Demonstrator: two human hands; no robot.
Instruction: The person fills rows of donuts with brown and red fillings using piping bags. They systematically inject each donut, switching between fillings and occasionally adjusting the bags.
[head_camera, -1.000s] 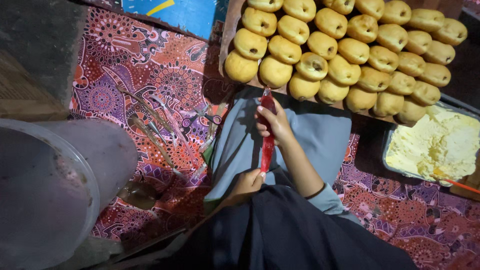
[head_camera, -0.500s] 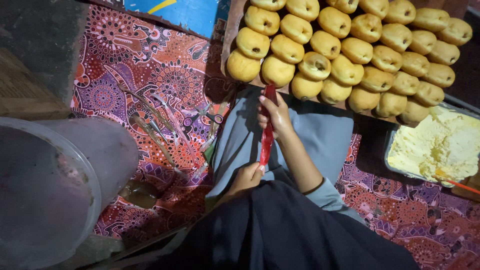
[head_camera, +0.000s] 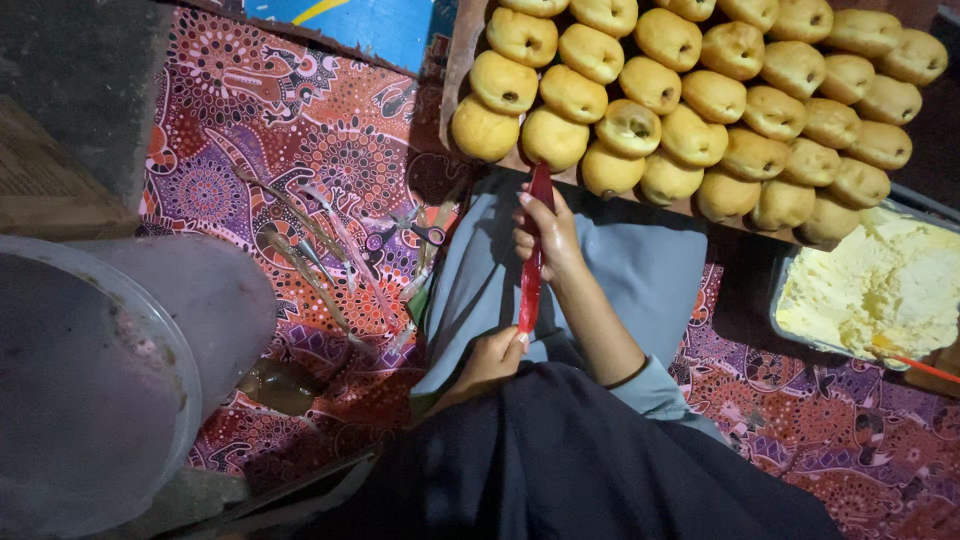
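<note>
- Red piping bag (head_camera: 531, 262) — a long, thin red tube held upright over the person's grey-clad lap (head_camera: 610, 270), stretched between both hands, just below the near edge of the tray of buns.
- Right hand (head_camera: 545, 232) grips the upper part of the bag, fingers (head_camera: 527, 222) clenched around it, thumb side toward the buns; the red tip pokes out above the knuckles.
- Left hand (head_camera: 492, 358) pinches the lower end of the bag, fingers closed on it close to the dark sleeve.
- Since a second ago the right hand has crept slightly up the bag toward the tray — the tip now sits almost against the front row of buns. The left hand has barely shifted. Judged from that, the filling is being worked toward the tip and the bag brought up to the buns.
- Buns (head_camera: 628, 126) — golden, round, packed in rows on a wooden tray (head_camera: 455, 70); several show a dark hole in the side, none has moved.
- Metal tray of pale yellow cream (head_camera: 880, 285) lies at the person's right, a red-handled tool (head_camera: 915, 365) resting in it, untouched.
- Patterned cloth (head_camera: 250, 150) in red and purple covers the floor; a large pale plastic tub (head_camera: 120, 380) stands at the left, well apart from the hands.
</note>
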